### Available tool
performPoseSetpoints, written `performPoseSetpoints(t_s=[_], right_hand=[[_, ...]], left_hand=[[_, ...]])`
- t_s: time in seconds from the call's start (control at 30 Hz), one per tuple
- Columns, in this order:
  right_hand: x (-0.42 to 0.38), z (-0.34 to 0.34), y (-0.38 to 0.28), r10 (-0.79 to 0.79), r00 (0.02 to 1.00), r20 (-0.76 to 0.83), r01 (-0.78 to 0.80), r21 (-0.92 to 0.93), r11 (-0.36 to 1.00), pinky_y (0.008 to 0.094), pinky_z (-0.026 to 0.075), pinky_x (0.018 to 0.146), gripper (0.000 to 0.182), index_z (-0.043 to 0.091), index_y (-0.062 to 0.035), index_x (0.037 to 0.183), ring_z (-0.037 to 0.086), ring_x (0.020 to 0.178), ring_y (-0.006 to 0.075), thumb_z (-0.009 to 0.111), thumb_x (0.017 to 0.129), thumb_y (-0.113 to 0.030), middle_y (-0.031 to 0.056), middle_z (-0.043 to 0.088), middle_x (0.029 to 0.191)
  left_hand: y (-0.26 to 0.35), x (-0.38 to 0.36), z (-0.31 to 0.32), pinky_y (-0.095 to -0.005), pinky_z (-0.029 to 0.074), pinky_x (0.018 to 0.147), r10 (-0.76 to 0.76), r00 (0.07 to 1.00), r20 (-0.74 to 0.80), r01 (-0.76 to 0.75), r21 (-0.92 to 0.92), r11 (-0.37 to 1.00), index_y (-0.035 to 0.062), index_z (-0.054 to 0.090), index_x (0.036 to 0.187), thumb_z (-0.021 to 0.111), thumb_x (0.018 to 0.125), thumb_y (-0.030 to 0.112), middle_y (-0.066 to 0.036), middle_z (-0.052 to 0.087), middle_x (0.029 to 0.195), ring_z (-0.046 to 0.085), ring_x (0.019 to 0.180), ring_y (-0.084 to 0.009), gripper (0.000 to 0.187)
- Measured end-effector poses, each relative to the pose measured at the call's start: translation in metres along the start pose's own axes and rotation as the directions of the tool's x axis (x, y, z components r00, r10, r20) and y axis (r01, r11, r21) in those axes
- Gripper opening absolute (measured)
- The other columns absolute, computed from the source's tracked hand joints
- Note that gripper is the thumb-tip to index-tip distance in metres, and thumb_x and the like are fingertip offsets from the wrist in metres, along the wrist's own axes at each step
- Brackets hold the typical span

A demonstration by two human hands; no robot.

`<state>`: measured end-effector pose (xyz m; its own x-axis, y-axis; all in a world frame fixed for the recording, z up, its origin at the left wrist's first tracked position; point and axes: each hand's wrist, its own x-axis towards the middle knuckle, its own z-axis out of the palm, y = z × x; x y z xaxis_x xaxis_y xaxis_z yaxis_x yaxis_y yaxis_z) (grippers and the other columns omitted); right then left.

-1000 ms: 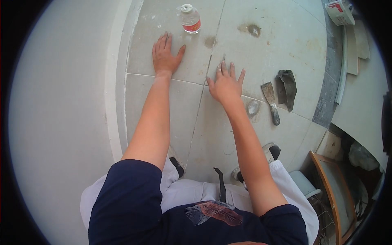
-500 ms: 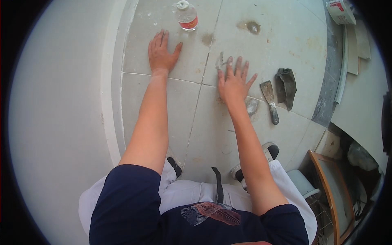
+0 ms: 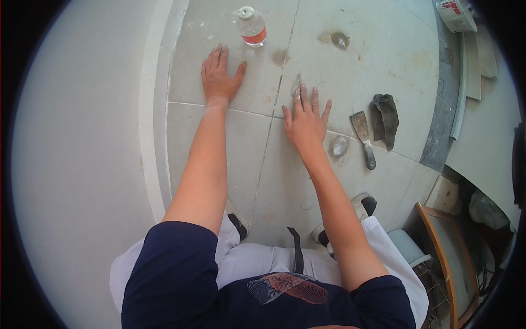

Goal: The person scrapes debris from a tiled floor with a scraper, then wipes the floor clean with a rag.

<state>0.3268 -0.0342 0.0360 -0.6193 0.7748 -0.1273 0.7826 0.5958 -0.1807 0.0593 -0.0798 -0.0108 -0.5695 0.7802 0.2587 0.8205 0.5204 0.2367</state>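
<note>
My left hand [image 3: 220, 79] is stretched out over the grey tiled floor [image 3: 230, 148], fingers apart and holding nothing. Just beyond its fingertips stands a clear plastic bottle [image 3: 252, 28] with a white cap and a red label. My right hand [image 3: 307, 120] is open too, its fingers spread over a tile beside a whitish smear. To the right of it lies a putty knife [image 3: 362, 137] with a worn blade and dark handle. A dark, crumpled piece of cloth [image 3: 386, 118] rests next to the knife.
A white wall [image 3: 82, 164] runs along the left. Stains and a dark round patch [image 3: 340, 40] mark the floor. At the right are a white bucket [image 3: 457, 15], leaning boards [image 3: 485, 66], a wooden-framed panel [image 3: 446, 252] and a pale blue-grey container [image 3: 408, 247].
My right hand has shifted slightly left and back toward me, its fingers a little closer together. My left hand stays in nearly the same spot.
</note>
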Motion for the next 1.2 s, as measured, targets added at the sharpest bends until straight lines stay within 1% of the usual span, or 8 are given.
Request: performPoseSetpoints(t_s=[0.23,0.33,0.43,0.63,0.73,0.83,1.0,1.2], right_hand=[[0.013,-0.014,-0.006,0.082,0.994,0.067,-0.080,-0.026,0.996,0.0655,0.010,0.128,0.062,0.053,-0.0045,0.153,0.027,0.159,0.0322,0.043,0.109,-0.046,0.0083,0.043,0.167],[0.000,0.008,-0.003,0.072,0.997,-0.008,-0.072,-0.006,0.997,0.0659,0.009,0.128,0.062,0.052,-0.0035,0.153,0.027,0.159,0.0326,0.043,0.109,-0.046,0.0089,0.042,0.167],[0.028,-0.013,-0.006,0.084,0.993,0.082,-0.084,0.003,0.996,0.0660,0.008,0.128,0.062,0.049,-0.0062,0.156,0.025,0.160,0.0329,0.042,0.109,-0.046,0.0084,0.038,0.170],[-0.008,-0.012,-0.007,0.034,0.983,0.179,-0.050,0.086,0.995,0.0696,0.009,0.126,0.060,0.049,-0.0136,0.158,0.024,0.160,0.0336,0.045,0.108,-0.046,0.0051,0.029,0.174],[-0.004,-0.009,0.015,0.159,0.949,-0.271,-0.075,0.298,0.952,0.0695,0.010,0.126,0.058,0.052,-0.0132,0.155,0.027,0.159,0.0350,0.057,0.103,-0.040,0.0094,0.033,0.172],[-0.026,-0.011,0.051,0.396,0.822,-0.409,-0.277,0.321,0.906,0.0672,0.014,0.125,0.057,0.056,-0.0123,0.150,0.035,0.153,0.0368,0.066,0.097,-0.031,0.0157,0.042,0.164],[-0.080,0.011,0.116,0.502,0.753,-0.425,-0.487,0.153,0.860,0.0580,0.031,0.115,0.045,0.067,-0.0091,0.133,0.051,0.134,0.0354,0.071,0.094,-0.031,0.0162,0.058,0.143],[-0.124,0.028,0.146,0.445,0.721,-0.531,-0.502,0.043,0.864,0.0534,0.033,0.112,0.042,0.070,-0.0104,0.131,0.054,0.129,0.0344,0.071,0.096,-0.033,0.0118,0.064,0.134]], left_hand=[[0.002,-0.004,0.002,-0.0453,0.026,0.128,-0.004,1.000,0.015,0.004,-0.006,1.000,0.0104,0.054,0.153,0.066,0.094,0.058,-0.007,0.048,0.161,0.039,0.152,-0.0246,0.077],[-0.001,0.001,0.000,-0.0454,0.026,0.128,-0.003,1.000,0.009,0.003,-0.011,1.000,0.0103,0.054,0.153,0.066,0.094,0.058,-0.008,0.048,0.161,0.039,0.152,-0.0248,0.077],[0.002,-0.001,-0.002,-0.0455,0.026,0.127,-0.016,1.000,0.000,0.016,-0.021,1.000,0.0101,0.054,0.152,0.067,0.094,0.058,-0.008,0.049,0.161,0.039,0.152,-0.0252,0.076],[0.000,-0.003,-0.001,-0.0450,0.026,0.127,0.008,1.000,0.000,-0.008,-0.009,1.000,0.0099,0.056,0.152,0.066,0.094,0.057,-0.008,0.050,0.160,0.040,0.151,-0.0247,0.075],[0.003,-0.002,0.000,-0.0437,0.027,0.127,0.001,1.000,-0.009,-0.001,0.015,1.000,0.0109,0.055,0.153,0.066,0.096,0.057,-0.008,0.050,0.160,0.041,0.151,-0.0258,0.074],[0.001,-0.004,0.000,-0.0430,0.028,0.127,0.005,1.000,0.000,-0.005,0.025,1.000,0.0117,0.054,0.154,0.066,0.097,0.057,-0.008,0.050,0.160,0.041,0.151,-0.0259,0.073],[0.000,-0.004,0.001,-0.0432,0.027,0.127,-0.001,1.000,-0.020,0.001,0.013,1.000,0.0116,0.055,0.153,0.065,0.096,0.058,-0.007,0.050,0.161,0.040,0.152,-0.0249,0.074],[-0.001,-0.005,0.006,-0.0431,0.026,0.128,0.010,0.999,-0.033,-0.009,0.021,1.000,0.0113,0.056,0.152,0.065,0.095,0.059,-0.006,0.050,0.161,0.040,0.152,-0.0233,0.074]])
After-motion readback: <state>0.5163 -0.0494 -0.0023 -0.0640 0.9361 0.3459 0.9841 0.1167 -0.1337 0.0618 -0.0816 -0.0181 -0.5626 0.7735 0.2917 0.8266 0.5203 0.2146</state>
